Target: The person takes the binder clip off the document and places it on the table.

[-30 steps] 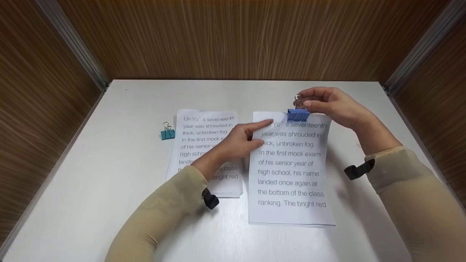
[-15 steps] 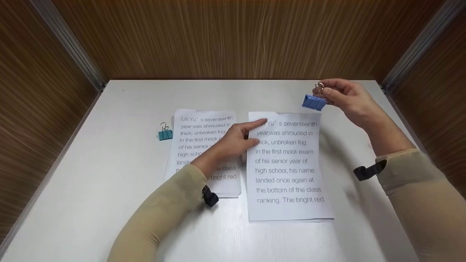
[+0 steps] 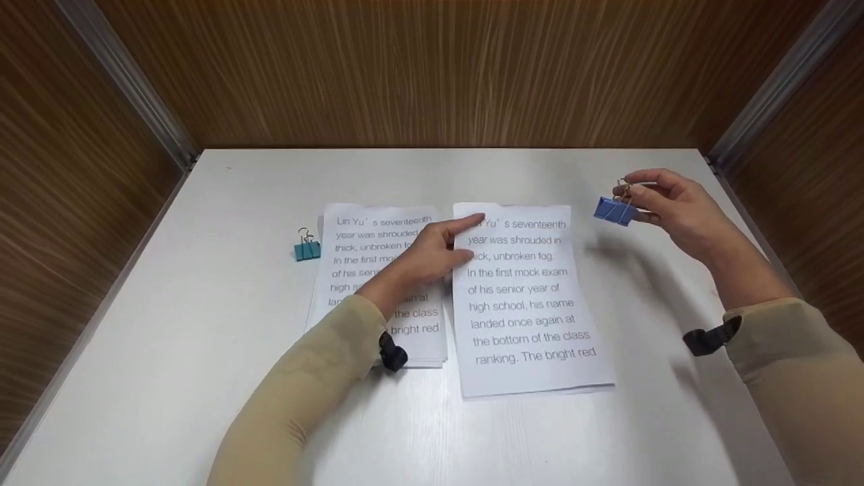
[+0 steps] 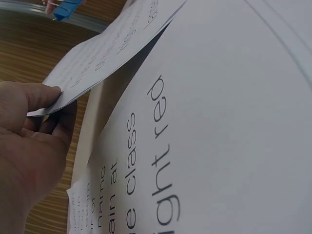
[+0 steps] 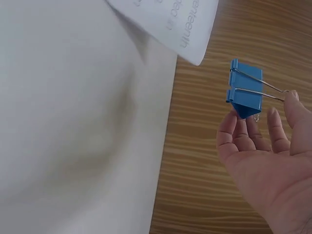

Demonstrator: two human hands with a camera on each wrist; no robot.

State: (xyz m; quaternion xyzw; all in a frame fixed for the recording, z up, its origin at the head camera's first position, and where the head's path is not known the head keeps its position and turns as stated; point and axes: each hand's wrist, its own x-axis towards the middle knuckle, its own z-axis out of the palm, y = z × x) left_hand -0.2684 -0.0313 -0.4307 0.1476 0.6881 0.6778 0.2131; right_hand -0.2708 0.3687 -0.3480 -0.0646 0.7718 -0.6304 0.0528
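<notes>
My right hand (image 3: 685, 212) pinches a blue binder clip (image 3: 615, 210) by its wire handles, off to the right of the papers. The right wrist view shows the same binder clip (image 5: 246, 87) with its handles at the thumb and fingers. My left hand (image 3: 432, 253) grips the left edge of the right-hand stack of printed sheets (image 3: 523, 290). In the left wrist view the thumb lies on top of that paper stack (image 4: 105, 56), the other fingers beneath, and its edge is lifted above the other sheets. No clip is on this stack.
A second stack of printed sheets (image 3: 378, 344) lies under my left forearm, to the left. Beside it a teal binder clip (image 3: 307, 251) stands on the white table (image 3: 202, 270). Wood-grain panels (image 3: 432, 74) enclose the back and both sides.
The blue binder clip has come off the top edge of the right stack and moved right with my right hand. My left hand and the stack have shifted slightly left.
</notes>
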